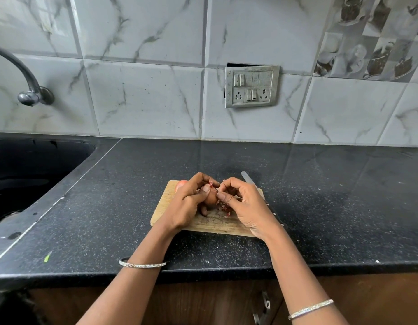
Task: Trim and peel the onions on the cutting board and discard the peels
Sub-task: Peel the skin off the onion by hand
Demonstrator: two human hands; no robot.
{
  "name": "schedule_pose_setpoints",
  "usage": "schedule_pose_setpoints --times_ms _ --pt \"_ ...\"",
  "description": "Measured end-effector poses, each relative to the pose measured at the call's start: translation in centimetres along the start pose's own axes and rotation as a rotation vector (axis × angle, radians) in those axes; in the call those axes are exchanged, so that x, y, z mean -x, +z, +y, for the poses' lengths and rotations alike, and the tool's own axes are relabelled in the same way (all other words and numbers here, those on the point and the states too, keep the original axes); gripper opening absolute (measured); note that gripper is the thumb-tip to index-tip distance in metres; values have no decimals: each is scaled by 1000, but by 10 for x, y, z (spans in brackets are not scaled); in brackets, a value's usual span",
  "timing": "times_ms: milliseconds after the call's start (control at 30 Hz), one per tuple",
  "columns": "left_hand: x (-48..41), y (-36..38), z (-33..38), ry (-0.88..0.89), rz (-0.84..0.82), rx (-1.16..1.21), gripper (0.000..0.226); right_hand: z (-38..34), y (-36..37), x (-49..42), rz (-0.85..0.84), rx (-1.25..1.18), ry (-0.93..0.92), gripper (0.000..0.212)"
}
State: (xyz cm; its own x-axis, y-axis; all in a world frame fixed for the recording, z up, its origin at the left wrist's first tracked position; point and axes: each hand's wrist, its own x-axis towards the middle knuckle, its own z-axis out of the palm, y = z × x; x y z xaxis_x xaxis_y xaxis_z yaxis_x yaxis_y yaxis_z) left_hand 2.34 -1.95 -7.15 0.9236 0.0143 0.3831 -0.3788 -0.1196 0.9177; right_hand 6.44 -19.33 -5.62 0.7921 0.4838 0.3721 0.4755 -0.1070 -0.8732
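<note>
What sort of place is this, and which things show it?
Probably a home kitchen: a tap above a sink, a dark worktop, and an onion being peeled over a cutting board.

Soft, even light is filling the scene, and the polished black speckled stone countertop (pixel 320 184) is mirroring the pale marble-veined wall tiles (pixel 144 95) in a dull sheen. The wide lens is bowing tile lines toward the corners, while the dark sink basin (pixel 27 174) at left is lying in shadow.

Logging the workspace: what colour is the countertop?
The countertop is black with fine pale speckles; head view.
</note>
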Motion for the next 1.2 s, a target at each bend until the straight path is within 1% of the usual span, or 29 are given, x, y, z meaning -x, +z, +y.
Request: schedule_pose_setpoints --times_ms 100,200,333,467,767,867,967,1067,1200 --pt "0 2 1 12 15 18 25 1 0 -1 18 -23 0 8" --pt "1 3 3 7 15 8 27 0 0 -1 22 -44 -5 15" --pt "2 2 3 0 -2 -30 26 -1 1 0 33 -60 -6 10" --pt "2 2 6 -12 -5 -49 21 0 1 0 33 -21 -6 9" --pt "1 3 4 17 42 -87 20 1 1 0 -23 132 -35 8" --pt "0 3 3 27 68 -98 16 2 1 0 -23 134 -26 7" --pt "1 4 5 31 107 -60 13 0 0 0 -18 104 -21 8" --pt "3 6 8 11 150 12 13 1 0 1 12 55 -14 11" --pt "4 6 10 -29 168 98 14 6 -1 -2 158 31 -18 12"
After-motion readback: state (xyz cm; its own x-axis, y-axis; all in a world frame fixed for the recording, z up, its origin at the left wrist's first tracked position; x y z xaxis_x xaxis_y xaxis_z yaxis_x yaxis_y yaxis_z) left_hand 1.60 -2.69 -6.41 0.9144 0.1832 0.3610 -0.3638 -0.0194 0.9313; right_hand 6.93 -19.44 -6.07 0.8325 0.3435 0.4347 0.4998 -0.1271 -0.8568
